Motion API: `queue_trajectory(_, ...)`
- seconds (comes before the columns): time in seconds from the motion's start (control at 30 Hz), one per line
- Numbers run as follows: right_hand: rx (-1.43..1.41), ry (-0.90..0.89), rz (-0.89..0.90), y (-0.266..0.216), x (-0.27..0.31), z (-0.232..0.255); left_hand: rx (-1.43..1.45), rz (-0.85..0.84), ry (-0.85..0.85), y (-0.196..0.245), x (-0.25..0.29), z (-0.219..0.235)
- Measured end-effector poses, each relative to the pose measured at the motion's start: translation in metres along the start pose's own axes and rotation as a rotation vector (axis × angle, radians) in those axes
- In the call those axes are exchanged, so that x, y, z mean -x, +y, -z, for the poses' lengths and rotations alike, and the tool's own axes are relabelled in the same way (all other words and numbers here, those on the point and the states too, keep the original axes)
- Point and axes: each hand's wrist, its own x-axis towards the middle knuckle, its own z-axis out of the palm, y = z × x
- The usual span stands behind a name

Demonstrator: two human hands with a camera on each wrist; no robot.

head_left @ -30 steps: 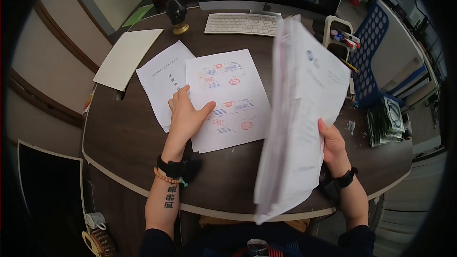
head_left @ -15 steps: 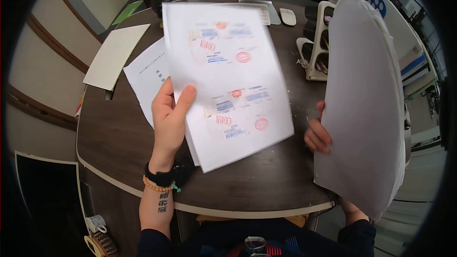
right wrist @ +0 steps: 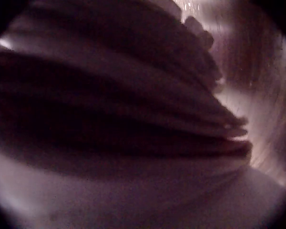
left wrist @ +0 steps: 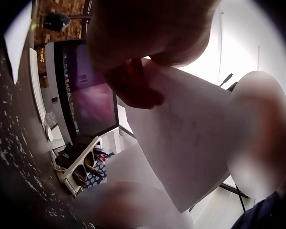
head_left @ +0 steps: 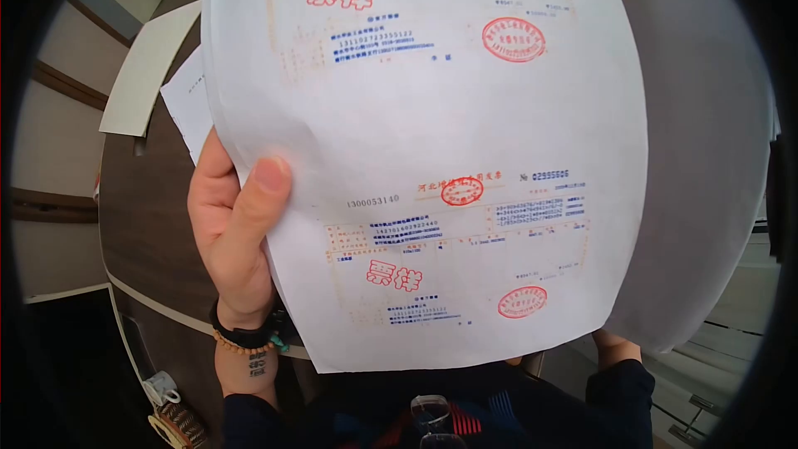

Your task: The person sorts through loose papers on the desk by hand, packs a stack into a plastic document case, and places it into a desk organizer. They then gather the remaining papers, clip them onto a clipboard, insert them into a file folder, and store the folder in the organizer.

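Observation:
Up close in the head view, my left hand [head_left: 237, 229] pinches printed sheets [head_left: 432, 133] at their left edge, thumb on the front. Blue print and red stamps cover two blocks of the page. Behind the sheets, on the right, stands a thick stack of papers [head_left: 698, 141], a blank side towards me. My right hand [head_left: 613, 347] holds that stack; only a part near the wrist shows below the sheets, its fingers hidden. In the left wrist view the left fingers [left wrist: 145, 98] lie against the sheet. Dark, layered paper edges [right wrist: 133, 119] fill the right wrist view.
Another white sheet [head_left: 184, 104] and a pale board [head_left: 145, 75] lie on the left of the dark desk [head_left: 137, 216]. A monitor [left wrist: 88, 90] and a pen organizer [left wrist: 81, 169] stand on it. A mug [head_left: 160, 387] sits lower left.
My left hand first lay on the printed sheets on the desk, then gripped and raised them towards the head camera. My right hand swung the stack to the right, now partly behind the sheets.

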Motion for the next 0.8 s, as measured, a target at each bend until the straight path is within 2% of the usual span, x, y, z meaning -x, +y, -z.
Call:
queue_trajectory(0.57,-0.064,0.16,0.043,0.033,0.024,0.002,-0.036,-0.002,0.018,0.0,0.0,0.002)
queue_trajectory(0.63,-0.065,0.174,0.044,0.035,0.025,0.001,-0.068,-0.001,-0.035,0.001,-0.001,0.005)
queue_trajectory(0.8,-0.062,0.202,0.048,0.037,0.026,0.001,-0.079,0.002,0.019,0.001,-0.003,0.001)
